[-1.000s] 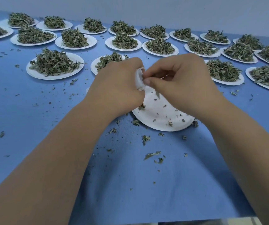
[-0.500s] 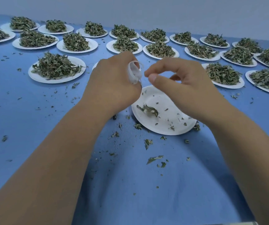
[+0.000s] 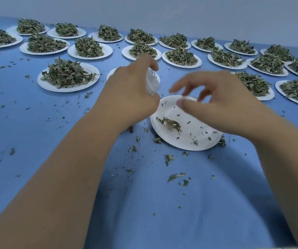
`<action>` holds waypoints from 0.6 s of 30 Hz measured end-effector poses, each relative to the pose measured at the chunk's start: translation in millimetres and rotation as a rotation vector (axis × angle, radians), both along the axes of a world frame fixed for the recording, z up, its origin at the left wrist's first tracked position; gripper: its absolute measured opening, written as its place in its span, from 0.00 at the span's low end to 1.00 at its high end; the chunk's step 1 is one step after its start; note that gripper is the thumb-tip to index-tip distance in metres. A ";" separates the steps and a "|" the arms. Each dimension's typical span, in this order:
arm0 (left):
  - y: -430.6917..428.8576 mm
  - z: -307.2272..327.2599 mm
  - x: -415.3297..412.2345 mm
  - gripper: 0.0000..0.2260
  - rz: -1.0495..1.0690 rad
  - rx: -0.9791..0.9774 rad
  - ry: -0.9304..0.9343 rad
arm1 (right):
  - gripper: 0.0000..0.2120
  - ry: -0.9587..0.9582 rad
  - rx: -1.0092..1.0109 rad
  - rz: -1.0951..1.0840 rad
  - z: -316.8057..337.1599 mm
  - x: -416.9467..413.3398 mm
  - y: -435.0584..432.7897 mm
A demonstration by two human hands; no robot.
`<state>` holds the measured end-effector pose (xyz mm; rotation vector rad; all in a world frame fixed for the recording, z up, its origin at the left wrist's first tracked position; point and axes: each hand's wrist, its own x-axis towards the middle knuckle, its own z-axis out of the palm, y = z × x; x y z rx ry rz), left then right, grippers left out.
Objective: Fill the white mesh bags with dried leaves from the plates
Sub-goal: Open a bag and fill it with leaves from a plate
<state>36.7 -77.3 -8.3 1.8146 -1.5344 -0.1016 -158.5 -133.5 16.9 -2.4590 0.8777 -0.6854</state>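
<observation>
Our left hand (image 3: 132, 94) is curled round the white mesh bag (image 3: 152, 83), gripping it between thumb and fingers so that only its white edge shows past the knuckles. The bag sits above and just left of the far rim of the near plate (image 3: 186, 141).

Our right hand (image 3: 221, 106) hovers just beside the bag, on its right, over the far half of that plate. Its fingers are spread and loosely bent, the thumb points left toward the bag, and through the motion blur it seems to hold nothing. Both forearms reach in from the lower corners, wrists raised off the blue cloth (image 3: 144, 203).

The near plate holds only 1 small clump of dried leaves (image 3: 169, 123) and scattered bits. Beyond the 2 hands, heaped plates (image 3: 67, 88) stand in rows, and leaf crumbs (image 3: 176, 177) lie loose on the cloth.
</observation>
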 end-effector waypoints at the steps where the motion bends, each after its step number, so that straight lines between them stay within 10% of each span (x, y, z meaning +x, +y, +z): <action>1: 0.0 0.5 1.9 0.20 0.008 0.009 0.021 | 0.10 0.157 0.024 0.021 -2.2 -4.0 -1.4; 4: 0.8 1.6 3.1 0.23 -0.032 0.061 0.027 | 0.10 0.380 0.047 0.083 -18.4 -2.7 -2.4; 18: 5.0 5.8 10.1 0.09 -0.101 0.121 -0.062 | 0.03 -0.169 0.024 0.026 6.3 50.6 3.1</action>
